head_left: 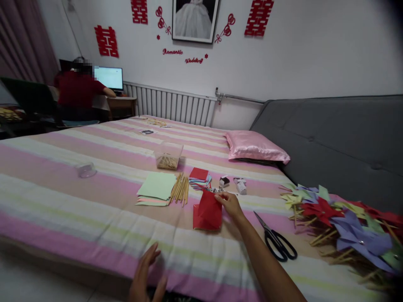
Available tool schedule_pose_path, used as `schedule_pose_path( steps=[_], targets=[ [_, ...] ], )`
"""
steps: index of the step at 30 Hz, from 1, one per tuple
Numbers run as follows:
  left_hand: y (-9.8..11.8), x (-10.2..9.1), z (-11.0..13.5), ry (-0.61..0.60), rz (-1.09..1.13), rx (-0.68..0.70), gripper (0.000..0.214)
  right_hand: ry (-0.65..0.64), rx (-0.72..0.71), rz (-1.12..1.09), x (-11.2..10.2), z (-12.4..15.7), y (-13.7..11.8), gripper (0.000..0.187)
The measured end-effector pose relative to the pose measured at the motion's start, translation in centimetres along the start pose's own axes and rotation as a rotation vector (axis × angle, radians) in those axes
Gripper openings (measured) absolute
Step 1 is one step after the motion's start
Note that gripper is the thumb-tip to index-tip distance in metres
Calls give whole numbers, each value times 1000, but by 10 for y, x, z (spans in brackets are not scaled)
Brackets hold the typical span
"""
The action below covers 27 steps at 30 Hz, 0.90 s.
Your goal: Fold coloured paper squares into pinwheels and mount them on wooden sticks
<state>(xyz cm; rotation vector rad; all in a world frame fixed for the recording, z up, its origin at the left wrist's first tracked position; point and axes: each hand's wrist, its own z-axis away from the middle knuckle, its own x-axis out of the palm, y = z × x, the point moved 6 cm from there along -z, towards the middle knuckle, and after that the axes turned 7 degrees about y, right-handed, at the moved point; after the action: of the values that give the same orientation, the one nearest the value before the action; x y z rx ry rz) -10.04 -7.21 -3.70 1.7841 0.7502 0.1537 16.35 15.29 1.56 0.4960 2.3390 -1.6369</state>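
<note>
My right hand (pixel 229 204) pinches the upper corner of a red paper sheet (pixel 210 209), which is lifted and tilted. More red paper (pixel 201 222) lies flat on the bed beneath it. My left hand (pixel 147 272) is held over the bed's near edge, fingers apart, with nothing in it. Left of the red paper are wooden sticks (pixel 180 189) and a stack of light green paper squares (pixel 157 186). Behind it sits a smaller stack topped with red paper (pixel 199 174). Black-handled scissors (pixel 277 241) lie open-bladed or closed, I cannot tell, right of my right forearm.
Finished paper pinwheels (pixel 359 235) pile up at the right. A clear box of sticks (pixel 168 157), a clear lid (pixel 86 170), small boxes (pixel 241 186) and a pink pillow (pixel 255 146) rest on the striped bed. A person in red (pixel 78 90) sits at a desk, far left.
</note>
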Motion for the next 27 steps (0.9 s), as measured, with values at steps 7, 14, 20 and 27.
schedule_pose_path(
  steps=[7,14,20,27],
  targets=[
    [52,127,-92,-195,489,-423,60,-55,-47,35,-1,-15,-14,26],
    [10,190,-103,-348,688,-715,47,-29,-70,135,12,-13,3,16],
    [-9,192,-103,-216,664,-738,40,-52,-355,129,5,1,-15,28],
    [-2,187,-99,-202,622,-733,43,-407,-425,106,13,22,-28,27]
  ],
)
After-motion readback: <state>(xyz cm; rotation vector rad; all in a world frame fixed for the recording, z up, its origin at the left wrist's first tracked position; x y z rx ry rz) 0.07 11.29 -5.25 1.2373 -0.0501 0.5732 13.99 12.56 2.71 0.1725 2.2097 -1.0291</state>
